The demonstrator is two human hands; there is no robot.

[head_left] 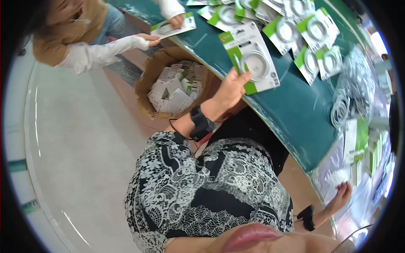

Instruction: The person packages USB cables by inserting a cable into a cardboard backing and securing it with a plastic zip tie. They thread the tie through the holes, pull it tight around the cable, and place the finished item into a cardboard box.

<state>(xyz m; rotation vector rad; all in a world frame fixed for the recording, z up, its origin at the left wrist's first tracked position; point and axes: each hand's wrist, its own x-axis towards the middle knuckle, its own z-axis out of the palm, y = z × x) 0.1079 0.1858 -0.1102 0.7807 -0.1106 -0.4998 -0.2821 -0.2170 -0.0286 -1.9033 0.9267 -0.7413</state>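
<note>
My left hand [231, 89] grips the lower left edge of a white and green blister pack [263, 78], thumb on its front. A coiled white cable shows through the pack's round window. The pack is above the green tabletop [291, 114]. Off to the right, my right hand [339, 198] has its fingers stretched out, with nothing visible in it. It is nearest to some crumpled clear plastic [337, 177] and a stack of white and green cards [358, 143].
More cable packs [312, 31] lie piled at the table's far side. Bagged grey cables [352, 90] sit on the right. A cardboard box [145, 99] filled with packs stands on the floor at left. Behind it, a co-worker's hands [175, 21] hold another pack [173, 27].
</note>
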